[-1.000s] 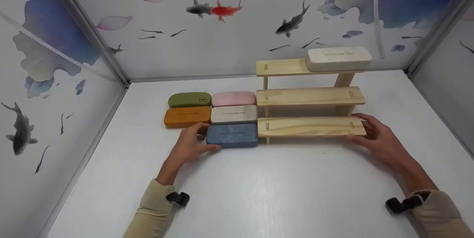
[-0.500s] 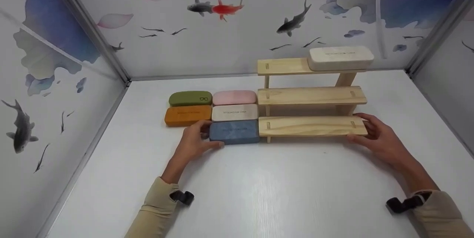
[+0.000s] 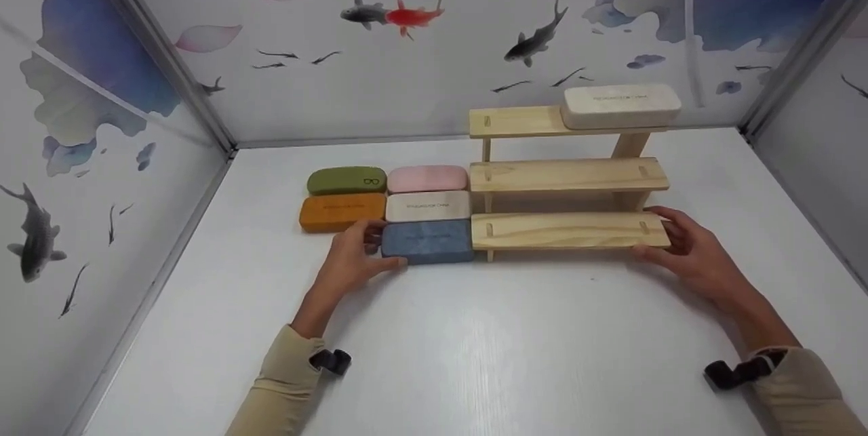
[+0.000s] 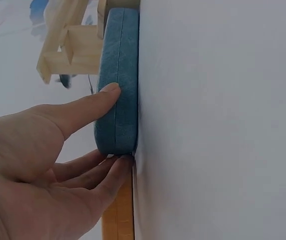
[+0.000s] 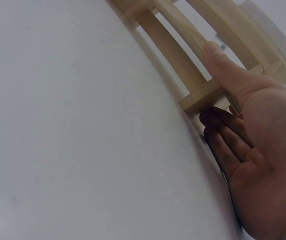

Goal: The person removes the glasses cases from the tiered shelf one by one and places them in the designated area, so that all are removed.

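A blue glasses case [image 3: 427, 241] lies flat on the table, its right end against the lowest board of a three-tier wooden display stand [image 3: 569, 231]. My left hand [image 3: 349, 261] holds its left end, thumb along the front side and fingers at the end face, as the left wrist view shows. At the stand's right end, my right hand [image 3: 695, 256] grips the lowest tier, thumb at the front edge and fingers round the end. Behind the blue case lie a white glasses case [image 3: 428, 207], an orange one [image 3: 343, 212], a pink one [image 3: 428, 179] and a green one [image 3: 346, 180].
Another white glasses case [image 3: 621, 105] sits at the right on the stand's top tier. A patterned wall [image 3: 434, 83] closes off the back of the white table [image 3: 515, 354], and side panels stand left and right.
My left hand has slid the blue case slightly away from me and a little right, up against the white case behind it. The right hand and stand have stayed put.
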`<action>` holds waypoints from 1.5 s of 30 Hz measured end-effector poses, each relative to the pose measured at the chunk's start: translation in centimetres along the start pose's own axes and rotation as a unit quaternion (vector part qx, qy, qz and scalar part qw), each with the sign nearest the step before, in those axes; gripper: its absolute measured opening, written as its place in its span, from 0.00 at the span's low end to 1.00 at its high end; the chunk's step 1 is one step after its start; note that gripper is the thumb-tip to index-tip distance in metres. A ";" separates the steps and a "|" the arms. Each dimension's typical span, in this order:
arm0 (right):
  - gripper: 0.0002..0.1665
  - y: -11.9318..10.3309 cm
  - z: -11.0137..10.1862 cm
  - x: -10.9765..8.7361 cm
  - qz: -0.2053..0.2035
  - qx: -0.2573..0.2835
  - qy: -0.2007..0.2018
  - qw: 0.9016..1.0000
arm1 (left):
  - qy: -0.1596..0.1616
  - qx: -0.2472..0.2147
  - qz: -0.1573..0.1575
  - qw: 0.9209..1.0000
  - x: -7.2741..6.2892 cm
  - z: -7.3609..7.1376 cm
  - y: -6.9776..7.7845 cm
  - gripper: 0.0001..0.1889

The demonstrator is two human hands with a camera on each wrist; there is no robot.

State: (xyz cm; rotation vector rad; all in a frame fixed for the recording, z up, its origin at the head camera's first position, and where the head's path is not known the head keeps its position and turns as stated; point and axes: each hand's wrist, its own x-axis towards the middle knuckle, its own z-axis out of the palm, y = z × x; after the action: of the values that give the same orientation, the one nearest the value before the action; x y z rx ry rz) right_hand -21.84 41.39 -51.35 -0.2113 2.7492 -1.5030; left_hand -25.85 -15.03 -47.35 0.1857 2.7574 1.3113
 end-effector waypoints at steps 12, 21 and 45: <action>0.47 0.0 -0.1 -0.1 -0.004 0.001 -0.002 1.000 | 0.125 -0.047 0.111 0.985 0.8 -0.9 2.9 0.25; 0.48 0.2 0.1 0.1 0.007 0.001 -0.004 1.000 | 0.155 -0.058 0.180 0.970 2.8 0.7 5.5 0.18; 0.45 0.0 -0.1 0.0 -0.022 0.011 -0.002 1.000 | 0.169 -0.138 0.283 0.934 7.5 4.2 13.1 0.22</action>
State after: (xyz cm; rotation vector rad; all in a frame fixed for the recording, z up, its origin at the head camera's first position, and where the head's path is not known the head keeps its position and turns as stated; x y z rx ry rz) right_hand -21.81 41.44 -51.32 -0.2753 2.7412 -1.5412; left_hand -31.73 -2.54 -39.95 0.8627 2.8518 2.0179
